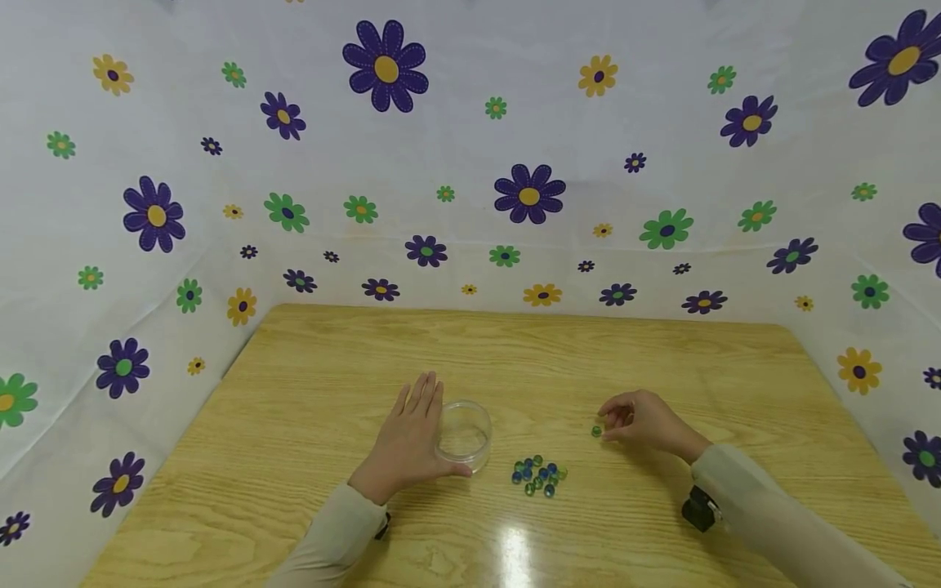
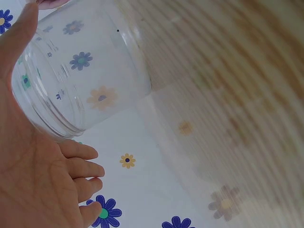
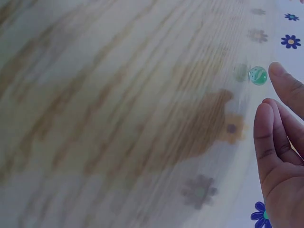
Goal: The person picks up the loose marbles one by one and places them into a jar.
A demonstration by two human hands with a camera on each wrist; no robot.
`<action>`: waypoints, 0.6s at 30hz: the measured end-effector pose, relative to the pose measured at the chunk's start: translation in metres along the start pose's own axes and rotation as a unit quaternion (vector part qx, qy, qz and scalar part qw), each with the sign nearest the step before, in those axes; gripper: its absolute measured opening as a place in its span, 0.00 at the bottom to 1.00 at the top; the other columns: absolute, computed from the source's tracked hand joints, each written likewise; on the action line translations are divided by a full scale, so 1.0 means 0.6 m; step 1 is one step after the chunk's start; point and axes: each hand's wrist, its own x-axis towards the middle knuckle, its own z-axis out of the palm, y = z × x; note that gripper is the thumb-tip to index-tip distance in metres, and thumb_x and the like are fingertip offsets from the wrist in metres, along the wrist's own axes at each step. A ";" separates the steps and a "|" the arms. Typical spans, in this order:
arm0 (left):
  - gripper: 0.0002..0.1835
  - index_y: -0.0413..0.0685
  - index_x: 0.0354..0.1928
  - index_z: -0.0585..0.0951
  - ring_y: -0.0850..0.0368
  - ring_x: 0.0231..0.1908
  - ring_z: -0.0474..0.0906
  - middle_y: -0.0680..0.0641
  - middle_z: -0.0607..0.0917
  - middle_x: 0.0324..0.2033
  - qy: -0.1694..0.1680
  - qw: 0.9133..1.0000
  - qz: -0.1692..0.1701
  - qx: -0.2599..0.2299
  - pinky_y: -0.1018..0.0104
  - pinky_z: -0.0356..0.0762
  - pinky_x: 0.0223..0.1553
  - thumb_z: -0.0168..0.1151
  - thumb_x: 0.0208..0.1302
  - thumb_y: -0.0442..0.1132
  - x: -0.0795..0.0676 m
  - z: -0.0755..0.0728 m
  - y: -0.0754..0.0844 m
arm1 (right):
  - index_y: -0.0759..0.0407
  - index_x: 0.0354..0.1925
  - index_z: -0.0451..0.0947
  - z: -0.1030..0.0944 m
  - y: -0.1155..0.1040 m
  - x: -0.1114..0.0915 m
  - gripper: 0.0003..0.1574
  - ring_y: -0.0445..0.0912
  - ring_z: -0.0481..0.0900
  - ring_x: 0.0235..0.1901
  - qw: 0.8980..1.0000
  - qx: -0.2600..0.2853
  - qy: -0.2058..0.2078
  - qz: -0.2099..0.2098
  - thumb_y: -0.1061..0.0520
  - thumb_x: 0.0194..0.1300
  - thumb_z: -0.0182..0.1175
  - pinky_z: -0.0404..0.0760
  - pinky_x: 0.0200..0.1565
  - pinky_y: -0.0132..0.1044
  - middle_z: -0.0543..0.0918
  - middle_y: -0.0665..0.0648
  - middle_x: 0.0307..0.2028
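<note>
A clear round jar (image 1: 465, 430) without a lid stands upright on the wooden table. My left hand (image 1: 412, 449) lies along the jar's left side, fingers straight and thumb stretched past its near side. The left wrist view shows the palm (image 2: 38, 175) against the jar's threaded rim (image 2: 52, 109). To the right, a single green marble (image 1: 596, 431) rests on the table just beyond the fingertips of my right hand (image 1: 643, 423). In the right wrist view a small gap separates the thumb tip (image 3: 278, 69) from that marble (image 3: 258, 75); nothing is between the loosely bent fingers.
Several green and blue marbles (image 1: 540, 476) lie in a loose cluster between the jar and my right hand. A white flowered cloth (image 1: 470, 147) hangs behind the wooden table (image 1: 515, 351) and along both its sides.
</note>
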 end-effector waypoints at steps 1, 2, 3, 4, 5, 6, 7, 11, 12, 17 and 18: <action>0.70 0.31 0.71 0.52 0.41 0.73 0.45 0.33 0.51 0.71 0.000 1.000 0.000 0.000 0.46 0.46 0.72 0.63 0.36 0.77 0.000 0.000 0.000 | 0.67 0.39 0.82 0.000 0.002 0.000 0.17 0.37 0.74 0.26 1.000 0.004 -0.001 0.004 0.60 0.50 0.71 0.76 0.29 0.28 0.82 0.52 0.27; 0.70 0.31 0.71 0.52 0.41 0.73 0.45 0.33 0.51 0.71 0.001 1.000 0.001 -0.001 0.46 0.46 0.72 0.63 0.36 0.77 0.000 0.000 0.000 | 0.67 0.39 0.82 0.000 0.003 0.001 0.17 0.37 0.74 0.26 1.000 0.009 -0.001 0.006 0.60 0.50 0.71 0.76 0.29 0.28 0.82 0.52 0.27; 0.70 0.31 0.70 0.52 0.40 0.73 0.45 0.33 0.52 0.71 0.003 1.000 0.001 -0.001 0.46 0.46 0.72 0.63 0.36 0.76 0.000 0.000 0.000 | 0.66 0.39 0.82 0.000 0.005 0.002 0.17 0.37 0.74 0.26 1.000 0.013 0.000 0.011 0.60 0.50 0.71 0.76 0.29 0.27 0.82 0.52 0.27; 0.70 0.31 0.70 0.52 0.40 0.73 0.45 0.33 0.52 0.71 0.004 1.000 0.002 -0.001 0.46 0.46 0.72 0.63 0.36 0.76 0.000 -0.001 0.000 | 0.66 0.38 0.82 0.000 0.007 0.002 0.17 0.37 0.74 0.26 1.000 0.016 -0.001 0.012 0.60 0.50 0.71 0.76 0.30 0.27 0.82 0.52 0.27; 0.70 0.31 0.70 0.52 0.40 0.73 0.45 0.33 0.52 0.71 0.005 1.000 0.002 -0.001 0.46 0.46 0.72 0.64 0.36 0.76 0.000 -0.001 0.000 | 0.66 0.38 0.83 0.000 0.009 0.003 0.16 0.37 0.74 0.26 1.000 0.021 -0.002 0.011 0.60 0.50 0.71 0.76 0.30 0.28 0.82 0.53 0.27; 0.70 0.31 0.70 0.52 0.40 0.73 0.46 0.33 0.52 0.71 0.006 1.000 0.003 -0.001 0.46 0.46 0.72 0.64 0.35 0.76 0.000 -0.001 0.000 | 0.66 0.38 0.83 0.001 0.011 0.003 0.16 0.37 0.75 0.26 1.000 0.025 -0.003 0.012 0.60 0.50 0.71 0.76 0.30 0.28 0.83 0.53 0.27; 0.70 0.31 0.70 0.52 0.40 0.73 0.46 0.33 0.53 0.71 0.006 1.000 0.003 0.000 0.46 0.46 0.72 0.64 0.36 0.76 0.000 -0.002 0.000 | 0.66 0.38 0.83 0.001 0.013 0.004 0.16 0.37 0.75 0.26 0.999 0.029 -0.003 0.014 0.60 0.50 0.71 0.76 0.29 0.28 0.83 0.53 0.27; 0.70 0.31 0.70 0.52 0.41 0.73 0.46 0.33 0.53 0.71 0.004 1.000 0.002 0.004 0.46 0.46 0.72 0.63 0.36 0.76 0.000 -0.002 0.001 | 0.65 0.37 0.83 0.004 0.020 0.005 0.14 0.37 0.75 0.27 0.999 0.047 -0.013 0.007 0.61 0.50 0.71 0.77 0.29 0.28 0.83 0.54 0.27; 0.70 0.31 0.70 0.52 0.41 0.73 0.46 0.33 0.53 0.71 0.003 1.000 0.001 0.004 0.46 0.46 0.72 0.63 0.36 0.76 0.000 -0.002 0.001 | 0.65 0.37 0.83 0.004 0.021 0.006 0.13 0.36 0.76 0.27 0.999 0.049 -0.015 0.006 0.61 0.50 0.71 0.77 0.30 0.28 0.83 0.54 0.28; 0.70 0.31 0.71 0.52 0.41 0.73 0.45 0.33 0.52 0.71 0.000 1.000 0.000 -0.001 0.46 0.46 0.72 0.63 0.36 0.76 0.000 -0.002 0.001 | 0.65 0.37 0.83 0.006 0.023 0.007 0.12 0.37 0.76 0.27 0.998 0.058 -0.023 0.003 0.62 0.51 0.70 0.78 0.30 0.28 0.84 0.55 0.28; 0.70 0.31 0.71 0.52 0.41 0.73 0.44 0.33 0.52 0.71 -0.001 1.000 0.000 -0.003 0.46 0.46 0.72 0.63 0.36 0.76 0.000 -0.002 0.001 | 0.65 0.37 0.83 0.006 0.023 0.007 0.12 0.37 0.76 0.27 0.998 0.059 -0.024 0.003 0.62 0.51 0.70 0.78 0.30 0.28 0.84 0.55 0.29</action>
